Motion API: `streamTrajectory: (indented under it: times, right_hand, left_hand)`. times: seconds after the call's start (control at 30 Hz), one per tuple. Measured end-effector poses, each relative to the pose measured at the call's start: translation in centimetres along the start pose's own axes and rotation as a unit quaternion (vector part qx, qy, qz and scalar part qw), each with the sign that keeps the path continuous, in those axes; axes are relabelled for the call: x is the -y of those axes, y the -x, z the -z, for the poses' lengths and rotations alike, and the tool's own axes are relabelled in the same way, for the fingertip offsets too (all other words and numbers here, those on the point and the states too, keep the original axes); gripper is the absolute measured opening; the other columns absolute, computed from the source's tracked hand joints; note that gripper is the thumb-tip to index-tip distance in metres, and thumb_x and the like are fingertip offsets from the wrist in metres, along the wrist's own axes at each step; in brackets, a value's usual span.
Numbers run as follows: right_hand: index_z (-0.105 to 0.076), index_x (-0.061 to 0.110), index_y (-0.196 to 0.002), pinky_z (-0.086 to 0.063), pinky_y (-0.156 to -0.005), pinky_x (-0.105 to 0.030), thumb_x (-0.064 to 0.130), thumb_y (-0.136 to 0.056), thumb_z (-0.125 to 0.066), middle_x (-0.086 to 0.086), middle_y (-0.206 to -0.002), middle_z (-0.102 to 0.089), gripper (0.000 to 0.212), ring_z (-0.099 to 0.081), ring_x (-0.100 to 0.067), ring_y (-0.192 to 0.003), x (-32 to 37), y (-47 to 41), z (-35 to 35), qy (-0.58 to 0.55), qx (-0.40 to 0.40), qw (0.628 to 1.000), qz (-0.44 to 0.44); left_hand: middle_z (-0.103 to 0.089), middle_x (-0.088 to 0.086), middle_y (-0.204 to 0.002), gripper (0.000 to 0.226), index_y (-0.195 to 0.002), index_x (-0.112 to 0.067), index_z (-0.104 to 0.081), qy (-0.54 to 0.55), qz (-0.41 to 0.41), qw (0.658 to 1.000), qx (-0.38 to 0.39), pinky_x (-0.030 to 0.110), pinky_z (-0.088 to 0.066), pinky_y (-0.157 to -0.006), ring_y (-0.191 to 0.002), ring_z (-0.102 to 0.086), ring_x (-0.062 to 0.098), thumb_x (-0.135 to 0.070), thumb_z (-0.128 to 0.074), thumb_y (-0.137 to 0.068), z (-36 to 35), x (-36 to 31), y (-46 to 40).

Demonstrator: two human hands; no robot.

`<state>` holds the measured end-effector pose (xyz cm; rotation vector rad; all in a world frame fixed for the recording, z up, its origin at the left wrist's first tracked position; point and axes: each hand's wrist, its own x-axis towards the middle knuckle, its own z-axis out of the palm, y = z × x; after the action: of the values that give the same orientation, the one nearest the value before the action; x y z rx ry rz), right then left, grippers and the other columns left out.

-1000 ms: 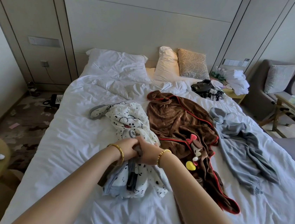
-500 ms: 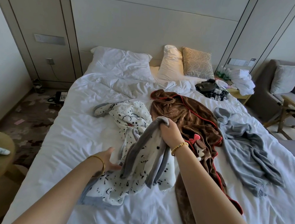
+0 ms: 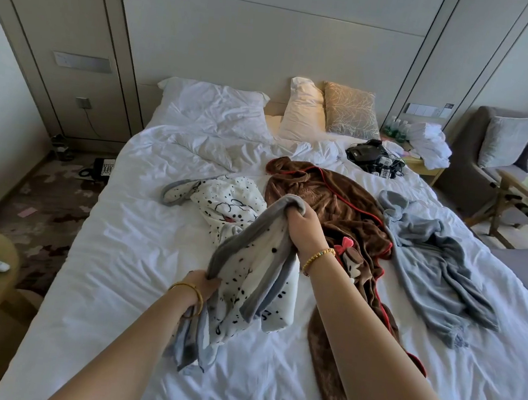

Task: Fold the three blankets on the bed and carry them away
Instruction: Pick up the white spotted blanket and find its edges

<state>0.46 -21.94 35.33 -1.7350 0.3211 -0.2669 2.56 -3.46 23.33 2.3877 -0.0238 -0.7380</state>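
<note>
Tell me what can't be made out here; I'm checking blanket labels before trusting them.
Head view only:
- Spotted blanket: bunched between the left hand and right hand, so its full print and outline stay hidden in the folds.
- Brown blanket: its near part is covered by the right forearm.
- Grey blanket: crumpled; shape unclear.
- Black items near the pillows: too small to identify.

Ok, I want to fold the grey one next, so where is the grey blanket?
The grey blanket lies crumpled on the right side of the bed, just right of the brown blanket.
</note>
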Motion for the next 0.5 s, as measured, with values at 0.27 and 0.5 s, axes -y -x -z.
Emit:
streamTrajectory:
  times: [0.27,0.5]
  right_hand:
    - [-0.058,0.0,-0.097,-0.038,-0.073,-0.026,-0.003,-0.086,-0.037,-0.007,-0.087,-0.053,0.024,-0.05,-0.019,-0.084,-3.8,-0.3,1.5,0.172,-0.041,0.981,-0.084]
    - [-0.014,0.014,-0.146,-0.042,-0.102,-0.039,0.011,-0.079,-0.069,-0.012,-0.135,-0.041,0.087,-0.046,-0.026,-0.122,-4.5,1.4,-0.2,0.107,0.192,0.959,-0.179]
  left_hand:
    - [-0.049,0.0,-0.072,0.002,-0.094,-0.014,-0.047,0.131,-0.097,0.984,-0.077,0.025,-0.035,-0.055,-0.067,-0.049,0.016,-0.015,-0.046,-0.093,3.5,-2.1,0.2]
    - [-0.051,-0.003,-0.077,0.016,-0.105,-0.02,-0.051,0.083,-0.144,0.981,-0.101,0.025,-0.035,-0.054,-0.063,-0.046,0.012,-0.015,-0.041,-0.094,4.2,-6.0,0.9]
